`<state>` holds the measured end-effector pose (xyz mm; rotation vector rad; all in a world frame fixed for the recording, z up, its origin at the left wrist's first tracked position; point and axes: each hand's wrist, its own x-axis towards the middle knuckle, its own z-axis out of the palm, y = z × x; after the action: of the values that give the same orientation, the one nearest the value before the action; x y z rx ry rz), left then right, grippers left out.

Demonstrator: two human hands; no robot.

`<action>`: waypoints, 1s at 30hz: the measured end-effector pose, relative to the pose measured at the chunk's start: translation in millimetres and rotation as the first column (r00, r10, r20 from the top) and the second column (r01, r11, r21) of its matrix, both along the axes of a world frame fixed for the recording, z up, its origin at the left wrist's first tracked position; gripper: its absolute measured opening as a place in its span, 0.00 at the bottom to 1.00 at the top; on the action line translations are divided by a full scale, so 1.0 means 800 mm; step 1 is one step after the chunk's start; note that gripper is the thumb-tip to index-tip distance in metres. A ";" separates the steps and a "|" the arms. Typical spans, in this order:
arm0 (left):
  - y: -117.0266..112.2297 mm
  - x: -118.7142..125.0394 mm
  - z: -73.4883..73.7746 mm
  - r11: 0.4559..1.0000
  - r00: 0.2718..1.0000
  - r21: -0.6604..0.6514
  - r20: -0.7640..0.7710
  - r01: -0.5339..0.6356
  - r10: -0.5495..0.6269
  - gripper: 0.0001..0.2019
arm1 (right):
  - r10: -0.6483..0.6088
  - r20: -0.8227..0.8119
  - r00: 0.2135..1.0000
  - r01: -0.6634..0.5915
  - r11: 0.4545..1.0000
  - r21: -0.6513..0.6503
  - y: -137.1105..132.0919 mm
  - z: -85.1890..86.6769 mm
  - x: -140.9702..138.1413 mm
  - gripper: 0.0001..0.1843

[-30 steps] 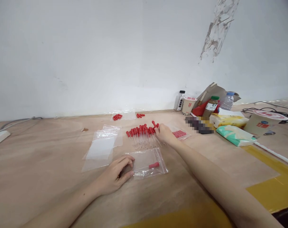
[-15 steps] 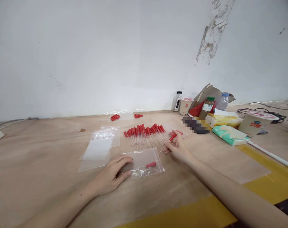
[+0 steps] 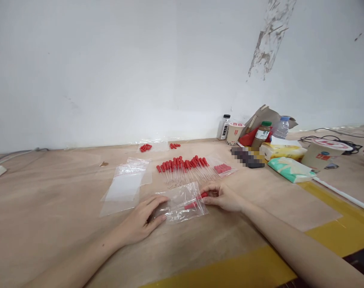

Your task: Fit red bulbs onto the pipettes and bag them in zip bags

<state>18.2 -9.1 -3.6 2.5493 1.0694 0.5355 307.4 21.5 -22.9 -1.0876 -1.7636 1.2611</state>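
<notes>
Head view: the clear bag [image 3: 173, 214] lies between the hands [image 3: 144, 220].

The tan flat surface [image 3: 50, 192] bore slim clear droppers [image 3: 182, 170] with red bulbs [image 3: 187, 164]; near its far edge, a brown-filled clear bottle [image 3: 258, 144] wore a green cap [image 3: 266, 124] and white label [image 3: 261, 134].

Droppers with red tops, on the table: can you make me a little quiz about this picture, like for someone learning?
1. True or false: the right hand holds a red-topped dropper at the right end of a clear bag.
2. Choose: which touches that same bag? A, the left hand; B, a paper cup; C, a tissue pack.
3. Fill in: in the picture, the row of droppers lies to the ___ of the stacked bags.

Key: 1 true; 2 A; 3 right.
</notes>
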 end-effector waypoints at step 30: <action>0.004 -0.002 -0.006 1.000 1.000 0.026 0.007 0.011 -0.011 0.16 | -0.010 0.251 0.968 -0.058 0.963 0.263 -0.004 0.006 -0.018 0.10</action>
<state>16.8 -5.6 -8.1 2.5723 1.0526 0.5589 293.0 18.0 -18.2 -1.1046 -2.0724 0.8925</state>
